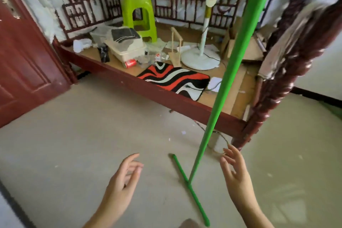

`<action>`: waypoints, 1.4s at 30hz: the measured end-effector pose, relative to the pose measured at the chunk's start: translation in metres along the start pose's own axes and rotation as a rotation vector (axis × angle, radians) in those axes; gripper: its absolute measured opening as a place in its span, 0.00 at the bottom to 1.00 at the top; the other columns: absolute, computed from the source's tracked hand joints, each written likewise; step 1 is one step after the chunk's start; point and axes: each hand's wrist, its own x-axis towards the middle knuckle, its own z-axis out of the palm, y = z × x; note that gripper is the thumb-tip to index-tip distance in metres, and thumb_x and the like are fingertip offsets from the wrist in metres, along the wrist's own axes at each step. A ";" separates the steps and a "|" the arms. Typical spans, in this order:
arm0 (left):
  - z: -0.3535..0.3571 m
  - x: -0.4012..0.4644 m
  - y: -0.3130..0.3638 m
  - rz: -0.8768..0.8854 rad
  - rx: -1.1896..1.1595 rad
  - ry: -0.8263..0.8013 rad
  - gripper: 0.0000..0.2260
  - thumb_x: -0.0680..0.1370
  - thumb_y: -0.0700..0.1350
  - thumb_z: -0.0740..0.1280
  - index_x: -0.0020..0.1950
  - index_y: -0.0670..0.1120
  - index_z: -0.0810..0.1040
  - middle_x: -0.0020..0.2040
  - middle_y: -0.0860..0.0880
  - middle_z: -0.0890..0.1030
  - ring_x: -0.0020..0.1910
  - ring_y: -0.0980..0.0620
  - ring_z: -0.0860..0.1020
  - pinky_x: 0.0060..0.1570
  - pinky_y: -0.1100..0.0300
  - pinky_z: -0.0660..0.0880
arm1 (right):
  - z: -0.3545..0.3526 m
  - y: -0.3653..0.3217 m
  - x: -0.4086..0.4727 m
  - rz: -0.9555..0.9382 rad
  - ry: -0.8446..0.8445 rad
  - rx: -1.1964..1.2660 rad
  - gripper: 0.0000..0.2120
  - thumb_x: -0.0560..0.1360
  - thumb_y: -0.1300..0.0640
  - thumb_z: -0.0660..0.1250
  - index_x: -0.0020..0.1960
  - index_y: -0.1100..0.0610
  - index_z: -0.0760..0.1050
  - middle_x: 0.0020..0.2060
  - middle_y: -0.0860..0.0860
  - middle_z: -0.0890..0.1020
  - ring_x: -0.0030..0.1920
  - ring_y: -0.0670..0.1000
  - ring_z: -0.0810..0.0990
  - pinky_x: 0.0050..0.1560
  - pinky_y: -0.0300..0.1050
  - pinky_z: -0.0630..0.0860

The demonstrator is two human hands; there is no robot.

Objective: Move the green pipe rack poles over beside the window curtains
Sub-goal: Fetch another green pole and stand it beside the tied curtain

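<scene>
A green pipe rack pole (229,68) stands upright on the floor, rising past the top edge of the view. Its green base bar (190,189) lies flat on the floor and crosses the pole's foot. My left hand (124,176) hovers to the left of the base bar, fingers apart, holding nothing. My right hand (235,170) hovers just right of the pole, fingers spread, not touching it. No window curtains are in view.
A dark red wooden bed frame (166,96) stands behind the pole, loaded with a lime stool (138,16), a fan stand (200,59), a striped rug (175,79), boxes and clutter. A carved bedpost (288,79) rises at right. A red door (22,61) is at left.
</scene>
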 end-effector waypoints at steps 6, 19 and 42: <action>0.053 0.111 0.080 0.311 -0.053 -0.347 0.14 0.71 0.58 0.59 0.55 0.68 0.68 0.50 0.62 0.79 0.53 0.60 0.77 0.54 0.71 0.71 | 0.001 -0.023 0.055 0.014 0.162 -0.053 0.20 0.74 0.58 0.64 0.61 0.40 0.64 0.59 0.49 0.74 0.57 0.46 0.75 0.54 0.43 0.72; 0.128 0.204 0.187 0.647 -0.152 -0.791 0.06 0.75 0.49 0.59 0.49 0.59 0.72 0.51 0.53 0.81 0.52 0.57 0.79 0.52 0.68 0.75 | 0.044 -0.058 0.093 0.130 0.229 -0.190 0.17 0.74 0.51 0.62 0.62 0.47 0.67 0.59 0.47 0.76 0.60 0.45 0.73 0.61 0.46 0.72; 0.115 0.103 0.207 0.749 -0.284 -1.157 0.13 0.67 0.54 0.66 0.48 0.50 0.76 0.41 0.50 0.83 0.40 0.57 0.82 0.40 0.65 0.80 | 0.053 -0.080 -0.028 0.303 0.727 -0.334 0.08 0.75 0.52 0.55 0.53 0.49 0.67 0.51 0.51 0.76 0.49 0.53 0.76 0.51 0.56 0.76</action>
